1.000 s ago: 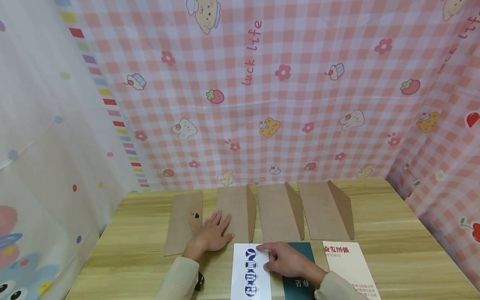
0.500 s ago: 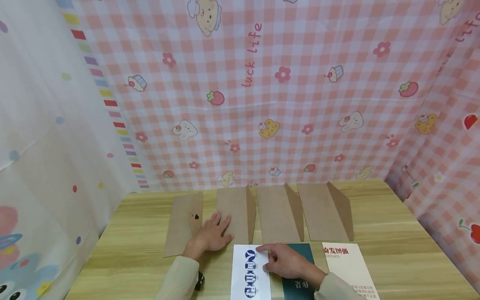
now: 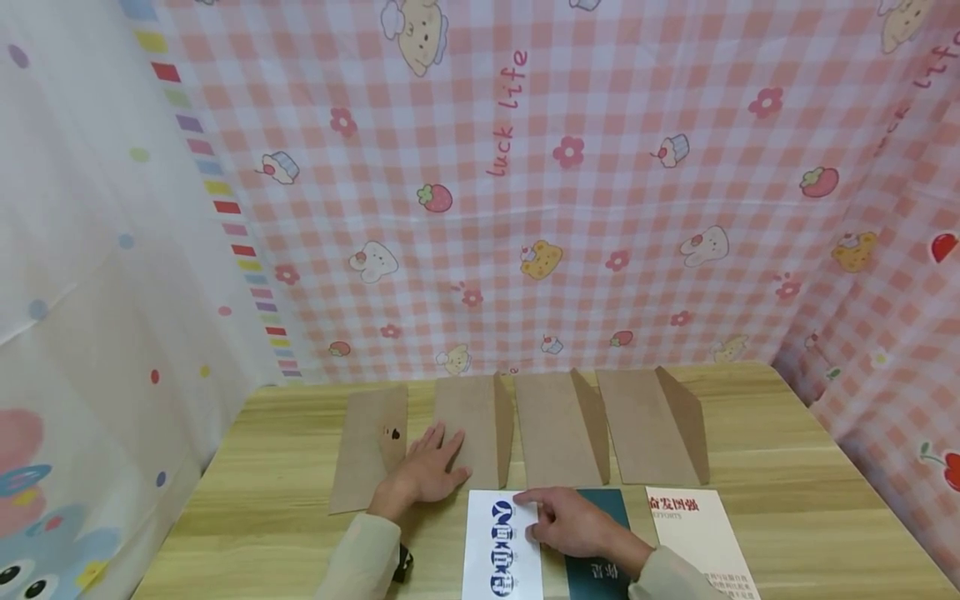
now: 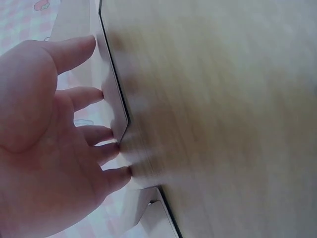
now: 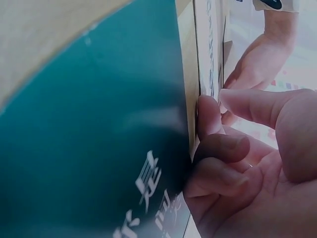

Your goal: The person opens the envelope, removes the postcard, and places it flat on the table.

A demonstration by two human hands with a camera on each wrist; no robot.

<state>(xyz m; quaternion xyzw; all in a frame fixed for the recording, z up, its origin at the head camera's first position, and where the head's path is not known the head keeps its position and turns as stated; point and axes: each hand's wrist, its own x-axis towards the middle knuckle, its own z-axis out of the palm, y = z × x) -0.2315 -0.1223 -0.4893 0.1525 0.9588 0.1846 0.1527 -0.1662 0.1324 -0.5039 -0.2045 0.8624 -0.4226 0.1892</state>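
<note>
My left hand [image 3: 426,471] lies with spread fingers on the lower left part of a brown paper envelope [image 3: 472,408], the second from the left. Beside its wrist is the leftmost envelope [image 3: 358,442], its flap folded over and a small dark print on it. The left wrist view shows the fingertips [image 4: 111,133] at the envelope's edge. With its index finger stretched out, my right hand [image 3: 573,521] touches the top of a white card [image 3: 480,550] with blue lettering. Its other fingers are bent. Under that hand, partly hidden, is a dark green card [image 3: 600,500] with white characters.
Two more brown envelopes, one in the middle [image 3: 551,425] and one at the right [image 3: 641,425], lie with pointed flaps unfolded. A cream card [image 3: 697,533] with red characters lies right of the green card. Pink checked cloth [image 3: 570,208] hangs behind the wooden table [image 3: 795,500].
</note>
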